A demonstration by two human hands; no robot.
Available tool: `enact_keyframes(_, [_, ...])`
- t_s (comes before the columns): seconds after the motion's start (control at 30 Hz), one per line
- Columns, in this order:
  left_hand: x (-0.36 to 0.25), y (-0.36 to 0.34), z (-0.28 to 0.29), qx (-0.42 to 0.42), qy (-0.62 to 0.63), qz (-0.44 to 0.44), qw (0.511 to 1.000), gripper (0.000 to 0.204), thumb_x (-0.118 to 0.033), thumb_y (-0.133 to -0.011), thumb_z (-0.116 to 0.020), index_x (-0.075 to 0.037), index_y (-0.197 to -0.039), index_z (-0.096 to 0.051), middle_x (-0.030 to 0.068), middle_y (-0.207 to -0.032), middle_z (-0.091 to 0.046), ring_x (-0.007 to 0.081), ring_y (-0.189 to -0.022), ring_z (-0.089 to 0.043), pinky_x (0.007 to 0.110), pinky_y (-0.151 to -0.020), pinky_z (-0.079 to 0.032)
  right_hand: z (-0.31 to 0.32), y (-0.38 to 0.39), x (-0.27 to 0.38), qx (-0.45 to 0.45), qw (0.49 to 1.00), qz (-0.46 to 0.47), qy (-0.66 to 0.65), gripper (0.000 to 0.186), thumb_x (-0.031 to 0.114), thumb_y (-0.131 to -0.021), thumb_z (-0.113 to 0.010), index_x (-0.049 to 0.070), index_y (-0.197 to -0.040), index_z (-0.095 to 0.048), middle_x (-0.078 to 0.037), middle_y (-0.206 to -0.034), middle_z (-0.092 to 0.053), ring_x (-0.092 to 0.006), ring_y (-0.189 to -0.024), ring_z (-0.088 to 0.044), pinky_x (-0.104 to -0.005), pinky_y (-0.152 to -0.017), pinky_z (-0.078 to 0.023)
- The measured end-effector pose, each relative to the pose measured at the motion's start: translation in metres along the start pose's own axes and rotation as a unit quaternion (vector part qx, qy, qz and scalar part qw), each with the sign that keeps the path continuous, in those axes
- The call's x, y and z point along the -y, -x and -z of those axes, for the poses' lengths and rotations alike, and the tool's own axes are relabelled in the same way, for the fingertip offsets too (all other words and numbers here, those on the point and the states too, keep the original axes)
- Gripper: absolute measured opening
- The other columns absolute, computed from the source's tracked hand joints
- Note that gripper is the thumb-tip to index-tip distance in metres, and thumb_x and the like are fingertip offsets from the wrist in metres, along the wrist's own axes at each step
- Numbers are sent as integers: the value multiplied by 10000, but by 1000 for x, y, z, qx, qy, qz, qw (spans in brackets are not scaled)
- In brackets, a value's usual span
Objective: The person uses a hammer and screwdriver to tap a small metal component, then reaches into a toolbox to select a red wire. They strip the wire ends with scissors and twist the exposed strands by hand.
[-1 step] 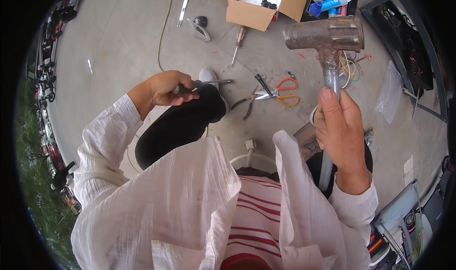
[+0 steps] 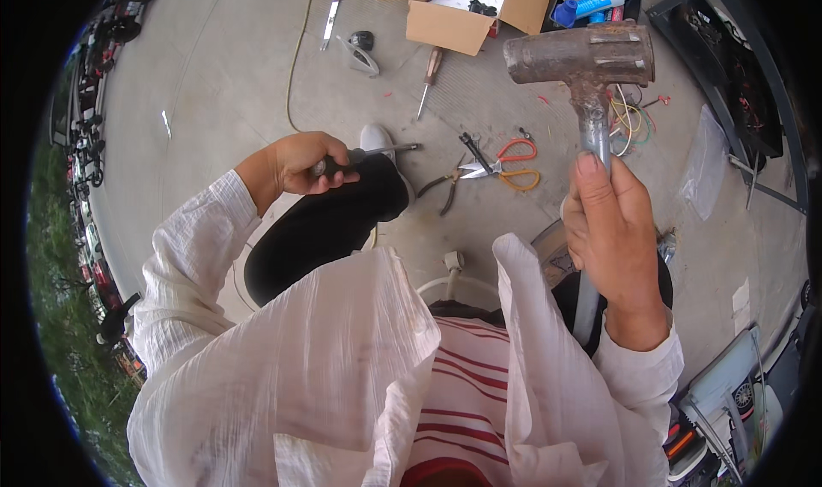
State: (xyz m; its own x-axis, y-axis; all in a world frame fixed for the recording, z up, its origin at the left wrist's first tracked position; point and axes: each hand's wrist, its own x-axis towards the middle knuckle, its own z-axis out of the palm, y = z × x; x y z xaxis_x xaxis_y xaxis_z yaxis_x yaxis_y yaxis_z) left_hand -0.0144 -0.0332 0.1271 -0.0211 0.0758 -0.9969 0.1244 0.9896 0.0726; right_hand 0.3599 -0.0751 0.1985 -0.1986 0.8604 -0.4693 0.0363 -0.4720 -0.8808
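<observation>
My right hand [image 2: 610, 230] is wrapped round the pale metal pipe handle of a rusty hammer [image 2: 591, 54]. Its heavy cylindrical head is raised, with the thumb lying along the handle. On the left, my left hand [image 2: 312, 163] is closed round the dark handle of a nut driver [image 2: 385, 149]. The metal shaft points right above my shoe and knee, ending in a wider, socket-like tip. Beyond that tip, scissors [image 2: 505, 166] with one red and one orange loop lie on the ground against dark-handled pliers [image 2: 441, 187].
A screwdriver [image 2: 428, 80] lies near an open cardboard box [image 2: 441, 26]. Spray cans and bottles [image 2: 595, 5] stand behind the hammer, with loose wires [image 2: 629, 119] below its head. A dark metal frame [image 2: 736, 76] is at far right. A hose [image 2: 295, 67] runs along the left.
The hammer head has shifted very slightly up and left. My left hand has moved a touch to the right, still round the nut driver.
</observation>
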Motion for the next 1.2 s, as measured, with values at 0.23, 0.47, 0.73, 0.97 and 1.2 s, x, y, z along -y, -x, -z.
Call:
enact_keyframes(0.23, [71,-17,-42,-180,-660,-165,710,172,-85,-825,-619,-26,-980,-573,123,-816,-620,204,-678,-658,327,-511,-494,12,33,-3,-2,994,-23,-109,407,451,-1014,-450,90,-828,-469,55,-550,-340,-22,-419,-297,-204,-373,-293])
enact_keyframes(0.47, [69,-15,-32,-279,-839,-261,387,444,-101,-794,-645,-79,-1227,-553,117,-899,-643,261,-760,-682,368,-561,-527,30,52,-17,-49,987,-53,-142,414,485,-985,-495,99,-836,-483,61,-533,-347,-23,-397,-290,-209,-353,-277])
enact_keyframes(0.73, [94,-35,-94,-59,-148,-159,974,501,-225,-839,-713,-20,-1260,-536,60,-846,-577,161,-721,-558,324,-656,-483,49,51,-37,-51,977,-53,-200,420,465,-982,-504,89,-798,-470,50,-540,-343,-50,-392,-326,-244,-358,-330])
enact_keyframes(0.97, [178,-189,-173,-145,-216,-389,884,609,-326,-898,-669,-10,-1372,-455,209,-1141,-614,285,-1088,-588,364,-938,-455,47,39,-36,-63,968,-88,-228,391,476,-973,-518,107,-848,-485,65,-560,-353,-30,-402,-316,-238,-363,-314])
enact_keyframes(1.2, [122,-262,-96,-346,-442,-269,783,398,-179,-883,-592,-73,-1263,-539,164,-1271,-540,362,-1187,-525,457,-958,-473,47,28,-38,-110,954,-156,-231,353,441,-986,-507,120,-843,-473,79,-532,-330,-17,-383,-303,-211,-343,-282])
